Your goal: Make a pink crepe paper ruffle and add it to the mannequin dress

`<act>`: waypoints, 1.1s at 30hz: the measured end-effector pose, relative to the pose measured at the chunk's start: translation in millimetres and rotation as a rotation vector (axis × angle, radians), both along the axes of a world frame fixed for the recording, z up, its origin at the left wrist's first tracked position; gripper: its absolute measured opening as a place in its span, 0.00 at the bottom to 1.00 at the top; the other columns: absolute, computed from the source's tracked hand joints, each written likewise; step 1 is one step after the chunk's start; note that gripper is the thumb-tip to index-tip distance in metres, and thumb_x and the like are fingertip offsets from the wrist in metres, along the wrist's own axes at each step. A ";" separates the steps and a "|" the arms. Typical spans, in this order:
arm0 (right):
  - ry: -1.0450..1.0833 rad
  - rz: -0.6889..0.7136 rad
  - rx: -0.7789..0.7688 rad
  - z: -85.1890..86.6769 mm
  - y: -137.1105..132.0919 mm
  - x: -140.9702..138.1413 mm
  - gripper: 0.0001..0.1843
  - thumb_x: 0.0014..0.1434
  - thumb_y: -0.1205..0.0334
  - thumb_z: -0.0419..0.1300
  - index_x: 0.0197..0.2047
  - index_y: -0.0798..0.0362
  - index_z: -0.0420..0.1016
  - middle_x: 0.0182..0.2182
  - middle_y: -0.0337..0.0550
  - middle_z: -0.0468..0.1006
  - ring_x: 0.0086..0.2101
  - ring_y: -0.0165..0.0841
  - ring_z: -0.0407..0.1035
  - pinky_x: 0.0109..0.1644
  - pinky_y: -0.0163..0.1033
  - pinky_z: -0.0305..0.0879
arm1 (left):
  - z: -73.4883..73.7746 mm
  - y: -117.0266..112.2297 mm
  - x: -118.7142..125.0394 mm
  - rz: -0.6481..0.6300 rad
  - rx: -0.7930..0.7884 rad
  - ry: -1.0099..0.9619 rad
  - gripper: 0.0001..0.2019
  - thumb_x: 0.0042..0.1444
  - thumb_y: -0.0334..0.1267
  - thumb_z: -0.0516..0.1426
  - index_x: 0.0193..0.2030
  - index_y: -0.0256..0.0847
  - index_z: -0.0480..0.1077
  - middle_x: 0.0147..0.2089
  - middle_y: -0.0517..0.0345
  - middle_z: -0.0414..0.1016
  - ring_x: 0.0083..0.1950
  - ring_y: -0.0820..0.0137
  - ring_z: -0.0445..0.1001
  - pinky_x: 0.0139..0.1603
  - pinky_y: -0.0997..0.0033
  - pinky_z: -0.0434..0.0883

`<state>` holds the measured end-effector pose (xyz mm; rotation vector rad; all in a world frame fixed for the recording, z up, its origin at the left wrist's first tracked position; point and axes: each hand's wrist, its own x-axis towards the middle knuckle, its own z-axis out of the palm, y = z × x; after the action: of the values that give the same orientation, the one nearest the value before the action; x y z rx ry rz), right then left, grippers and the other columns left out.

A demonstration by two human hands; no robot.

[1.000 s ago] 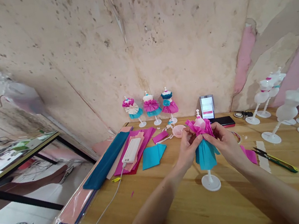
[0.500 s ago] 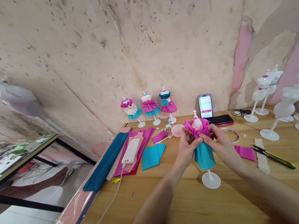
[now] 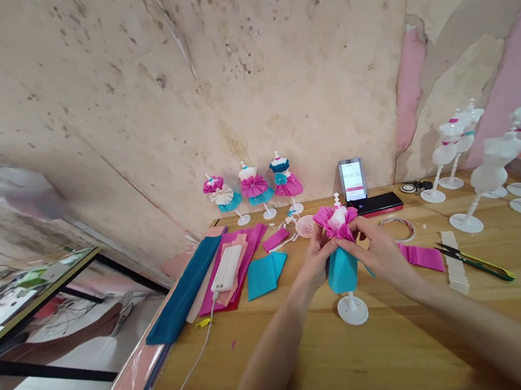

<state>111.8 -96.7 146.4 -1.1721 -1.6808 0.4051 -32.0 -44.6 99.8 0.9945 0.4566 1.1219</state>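
Note:
A small white dress-form mannequin [image 3: 338, 215] stands on a round white base [image 3: 352, 310] on the wooden table. It wears a teal crepe-paper skirt [image 3: 342, 271] with a ruffle of magenta crepe paper [image 3: 338, 222] gathered around its upper part. My left hand [image 3: 316, 257] pinches the magenta paper at the waist from the left. My right hand [image 3: 375, 254] pinches it from the right, its fingertips meeting the left hand's. The hands hide the waist of the form.
Three dressed mannequins [image 3: 254, 186] stand at the back, and several bare white ones [image 3: 495, 162] stand at right. Nearby lie a power bank [image 3: 227, 268], teal paper [image 3: 264, 274], a pink dish [image 3: 306, 226], a phone [image 3: 352, 179] and scissors [image 3: 474, 262]. The table's edge [image 3: 185, 341] runs along the left.
The whole view has drifted left and tilted as my head moved. My hands stay on the magenta paper, which looks gathered tighter around the mannequin's waist.

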 end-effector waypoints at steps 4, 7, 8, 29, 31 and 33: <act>-0.036 -0.006 0.081 3.7 -6.5 -2.4 0.09 0.62 0.54 0.58 0.35 0.51 0.69 0.33 0.42 0.71 0.37 0.35 0.64 0.41 0.41 0.59 | 1.3 0.7 -2.2 0.038 -0.023 -0.008 0.26 0.45 0.38 0.68 0.52 0.44 0.68 0.43 0.57 0.76 0.44 0.69 0.75 0.47 0.70 0.70; 0.006 0.010 0.055 9.3 -9.0 -0.6 0.09 0.62 0.54 0.58 0.36 0.51 0.70 0.34 0.42 0.72 0.37 0.35 0.65 0.42 0.41 0.60 | 9.7 -1.6 -0.9 0.070 -0.007 -0.010 0.26 0.47 0.39 0.67 0.53 0.44 0.67 0.43 0.57 0.76 0.45 0.68 0.75 0.49 0.68 0.69; 0.045 0.021 0.020 11.1 -8.8 0.8 0.09 0.62 0.54 0.58 0.37 0.51 0.70 0.34 0.42 0.73 0.37 0.35 0.65 0.41 0.40 0.61 | 13.2 -3.0 0.1 0.070 -0.010 -0.009 0.25 0.48 0.40 0.66 0.54 0.45 0.67 0.43 0.57 0.75 0.45 0.68 0.74 0.49 0.68 0.69; 0.153 0.148 -0.258 10.2 11.4 18.9 0.18 0.59 0.46 0.57 0.41 0.52 0.74 0.35 0.42 0.77 0.33 0.35 0.68 0.34 0.39 0.64 | 29.0 -14.5 11.8 0.165 0.115 -0.028 0.16 0.52 0.40 0.64 0.45 0.43 0.64 0.44 0.59 0.70 0.46 0.72 0.70 0.50 0.70 0.66; 0.159 0.136 -0.243 8.0 12.1 17.9 0.18 0.59 0.46 0.57 0.41 0.52 0.74 0.34 0.41 0.76 0.32 0.35 0.68 0.33 0.39 0.63 | 28.0 -14.9 12.8 0.163 0.106 -0.033 0.18 0.52 0.39 0.64 0.47 0.43 0.64 0.46 0.58 0.70 0.48 0.70 0.70 0.52 0.69 0.66; 0.138 0.096 -0.226 6.0 12.0 16.5 0.17 0.59 0.46 0.57 0.40 0.52 0.73 0.32 0.41 0.75 0.31 0.34 0.66 0.31 0.38 0.62 | 27.1 -14.9 13.7 0.163 0.091 -0.036 0.19 0.51 0.40 0.64 0.48 0.43 0.64 0.47 0.57 0.71 0.49 0.70 0.71 0.53 0.68 0.66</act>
<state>128.3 -84.7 152.4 -1.1985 -1.6051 0.7354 -18.3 -59.5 126.9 1.0285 0.4675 1.3148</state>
